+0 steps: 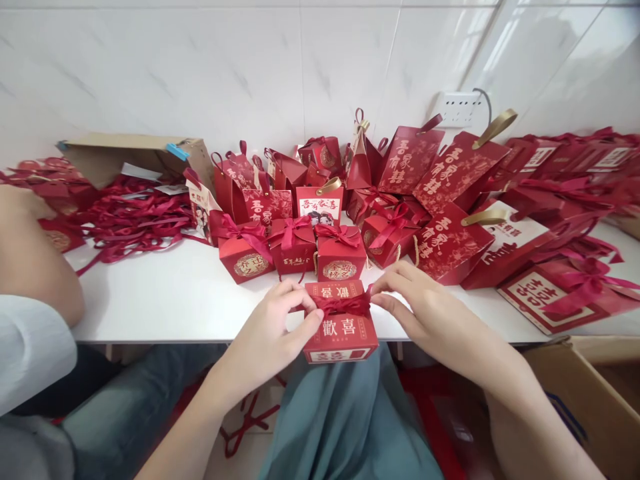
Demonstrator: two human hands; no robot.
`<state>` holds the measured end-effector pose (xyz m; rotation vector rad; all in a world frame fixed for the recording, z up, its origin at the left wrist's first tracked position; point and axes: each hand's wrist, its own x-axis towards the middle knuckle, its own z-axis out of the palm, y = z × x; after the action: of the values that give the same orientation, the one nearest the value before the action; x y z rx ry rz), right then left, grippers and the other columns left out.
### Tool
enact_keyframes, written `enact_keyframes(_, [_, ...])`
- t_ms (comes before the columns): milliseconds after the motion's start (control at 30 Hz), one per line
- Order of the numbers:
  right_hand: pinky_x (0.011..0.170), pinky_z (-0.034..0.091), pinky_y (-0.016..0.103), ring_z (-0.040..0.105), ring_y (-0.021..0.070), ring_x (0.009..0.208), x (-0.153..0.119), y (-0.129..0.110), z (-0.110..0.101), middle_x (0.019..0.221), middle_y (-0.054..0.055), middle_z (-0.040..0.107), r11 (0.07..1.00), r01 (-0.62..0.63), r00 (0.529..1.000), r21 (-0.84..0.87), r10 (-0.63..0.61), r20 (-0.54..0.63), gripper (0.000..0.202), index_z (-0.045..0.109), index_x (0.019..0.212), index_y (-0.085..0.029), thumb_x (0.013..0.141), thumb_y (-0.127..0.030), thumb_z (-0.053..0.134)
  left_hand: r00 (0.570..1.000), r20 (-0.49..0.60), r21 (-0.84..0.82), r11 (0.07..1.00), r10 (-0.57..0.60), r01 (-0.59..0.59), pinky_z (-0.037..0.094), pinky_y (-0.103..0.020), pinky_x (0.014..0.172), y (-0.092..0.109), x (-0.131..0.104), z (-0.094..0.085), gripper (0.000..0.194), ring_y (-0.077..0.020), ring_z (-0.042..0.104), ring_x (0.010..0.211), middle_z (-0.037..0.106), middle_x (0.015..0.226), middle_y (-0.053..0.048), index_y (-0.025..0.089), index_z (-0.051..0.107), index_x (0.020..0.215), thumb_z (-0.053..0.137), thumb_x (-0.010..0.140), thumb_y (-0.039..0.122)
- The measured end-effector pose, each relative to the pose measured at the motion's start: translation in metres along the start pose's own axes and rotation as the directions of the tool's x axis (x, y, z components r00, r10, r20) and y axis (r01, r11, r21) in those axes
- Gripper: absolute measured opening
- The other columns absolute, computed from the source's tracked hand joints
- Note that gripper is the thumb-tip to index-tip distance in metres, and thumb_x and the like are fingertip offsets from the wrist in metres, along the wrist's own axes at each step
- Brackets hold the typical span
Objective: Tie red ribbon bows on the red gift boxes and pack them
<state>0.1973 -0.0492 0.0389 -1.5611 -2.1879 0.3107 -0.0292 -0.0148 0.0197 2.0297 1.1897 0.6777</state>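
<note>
A red gift box [340, 337] with gold lettering sits at the table's front edge, its near end reaching over my lap. Across its top runs a dark red ribbon [343, 305], gathered in the middle. My left hand [275, 323] is at the box's left side, thumb and fingers closed on the ribbon's left end. On the other side, my right hand [417, 303] pinches the ribbon's right end between thumb and fingertips. Just behind stands a row of small red boxes with bows, among them one with a round gold emblem [340, 257].
A heap of loose red ribbons [140, 213] spills from a cardboard box [145, 150] on the left. Several red gift boxes [445, 173] crowd the back and right. Another person's arm [35, 267] rests at far left. An open carton [590, 400] stands lower right.
</note>
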Motion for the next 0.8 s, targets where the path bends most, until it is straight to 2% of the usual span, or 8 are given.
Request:
enact_keyframes(67, [0.057, 0.037, 0.027, 0.050, 0.0156, 0.061, -0.003, -0.004, 0.006, 0.068, 0.002, 0.053, 0.991, -0.128, 0.992, 0.042, 0.128, -0.016, 0.031, 0.044, 0.069, -0.021, 0.096, -0.033, 0.035, 0.999, -0.008, 0.006, 0.999, -0.045, 0.045, 0.042, -0.025, 0.066, 0.004, -0.003, 0.005, 0.021, -0.0118, 0.052, 0.071, 0.050, 0.082, 0.001, 0.020, 0.054, 0.072, 0.047, 0.087, 0.033])
enact_keyframes(133, [0.051, 0.031, 0.026, 0.044, 0.0140, 0.052, -0.006, -0.008, 0.014, 0.058, -0.001, 0.049, 0.969, -0.225, 0.974, 0.100, 0.224, 0.019, 0.038, 0.039, 0.063, -0.022, 0.096, -0.041, 0.033, 0.996, -0.023, -0.019, 0.997, -0.081, 0.081, 0.040, -0.023, 0.059, 0.005, -0.004, 0.009, 0.024, -0.0111, 0.050, 0.068, 0.049, 0.079, 0.002, 0.020, 0.051, 0.070, 0.046, 0.087, 0.036])
enact_keyframes(267, [0.051, 0.031, 0.026, 0.044, 0.0132, 0.051, -0.004, -0.011, 0.030, 0.057, -0.002, 0.051, 0.909, -0.324, 0.946, 0.261, 0.317, 0.070, 0.038, 0.042, 0.065, -0.022, 0.092, -0.049, 0.039, 0.994, -0.025, -0.152, 0.983, -0.109, 0.104, 0.040, -0.023, 0.058, 0.001, -0.001, 0.013, 0.023, -0.0122, 0.049, 0.070, 0.047, 0.078, 0.001, 0.019, 0.048, 0.068, 0.047, 0.085, 0.035])
enact_keyframes(433, [0.053, 0.032, 0.025, 0.043, 0.0122, 0.056, 0.004, -0.004, 0.042, 0.061, -0.003, 0.050, 0.811, -0.335, 0.937, 0.481, 0.339, 0.081, 0.031, 0.044, 0.064, -0.020, 0.084, -0.043, 0.051, 0.997, 0.012, -0.298, 0.951, -0.082, 0.082, 0.041, -0.026, 0.070, -0.007, 0.006, 0.010, 0.021, -0.0163, 0.052, 0.085, 0.049, 0.087, -0.002, 0.019, 0.046, 0.065, 0.050, 0.080, 0.032])
enact_keyframes(567, [0.054, 0.032, 0.025, 0.040, 0.0109, 0.057, 0.010, 0.006, 0.043, 0.062, -0.003, 0.047, 0.605, -0.315, 0.947, 0.732, 0.252, 0.199, 0.032, 0.048, 0.063, -0.019, 0.078, -0.046, 0.056, 0.997, 0.017, -0.373, 0.925, -0.074, 0.075, 0.038, -0.029, 0.076, -0.013, 0.010, 0.010, 0.022, -0.0181, 0.050, 0.093, 0.048, 0.092, -0.003, 0.018, 0.044, 0.061, 0.052, 0.078, 0.030])
enact_keyframes(667, [0.056, 0.032, 0.025, 0.038, 0.0099, 0.057, 0.011, 0.014, 0.044, 0.061, -0.003, 0.045, 0.469, -0.326, 0.943, 0.821, 0.227, 0.244, 0.035, 0.048, 0.062, -0.018, 0.077, -0.047, 0.059, 0.998, 0.022, -0.465, 0.884, -0.053, 0.057, 0.037, -0.028, 0.073, -0.022, 0.013, 0.012, 0.025, -0.0165, 0.048, 0.087, 0.046, 0.089, -0.002, 0.018, 0.041, 0.058, 0.052, 0.077, 0.029])
enact_keyframes(733, [0.056, 0.032, 0.025, 0.038, 0.0098, 0.056, 0.011, 0.017, 0.045, 0.060, -0.004, 0.044, 0.428, -0.349, 0.932, 0.834, 0.248, 0.263, 0.037, 0.047, 0.061, -0.018, 0.077, -0.049, 0.060, 0.998, -0.010, -0.489, 0.871, -0.060, 0.048, 0.035, -0.027, 0.068, -0.028, 0.013, 0.013, 0.025, -0.0145, 0.045, 0.078, 0.043, 0.083, -0.001, 0.018, 0.041, 0.058, 0.052, 0.077, 0.028])
enact_keyframes(800, [0.054, 0.031, 0.025, 0.037, 0.0095, 0.055, 0.009, 0.016, 0.045, 0.058, -0.004, 0.041, 0.456, -0.351, 0.931, 0.818, 0.265, 0.251, 0.040, 0.044, 0.059, -0.018, 0.077, -0.052, 0.059, 0.996, -0.047, -0.471, 0.881, -0.077, 0.046, 0.033, -0.026, 0.064, -0.031, 0.012, 0.014, 0.024, -0.0134, 0.043, 0.073, 0.041, 0.078, 0.001, 0.018, 0.041, 0.060, 0.053, 0.078, 0.029])
